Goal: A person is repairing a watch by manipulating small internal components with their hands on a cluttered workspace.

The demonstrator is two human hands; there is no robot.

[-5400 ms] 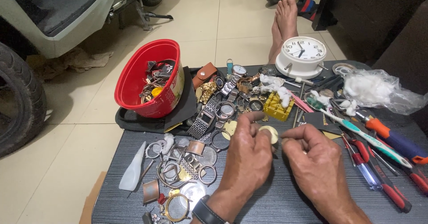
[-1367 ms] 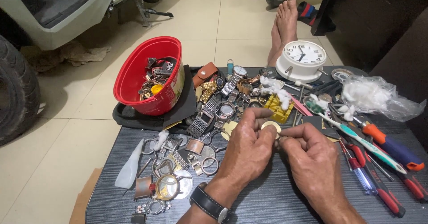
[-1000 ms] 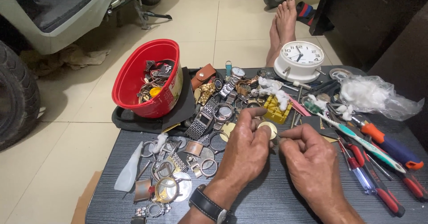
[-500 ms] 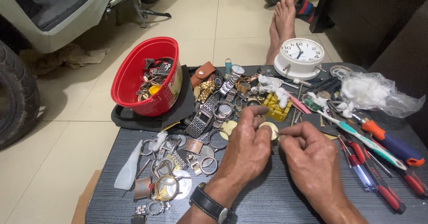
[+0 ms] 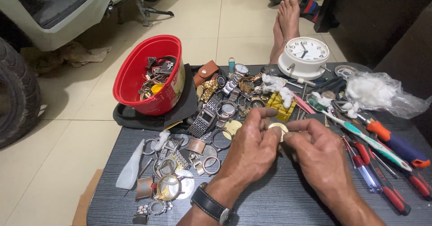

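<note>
I am pinching a small gold disc (image 5: 278, 128) between both hands above the table's (image 5: 279, 203) middle, my left hand (image 5: 252, 151) steadying it, my right hand (image 5: 321, 156) closing on its edge; screwdrivers (image 5: 382, 185) are lying along the right edge, watch parts (image 5: 175, 163) crowding the left, within reach

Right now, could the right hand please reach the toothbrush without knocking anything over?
Probably yes: the toothbrush lies flat just beside the right hand, nothing standing between them, though both hands pinch a small round disc.
</note>
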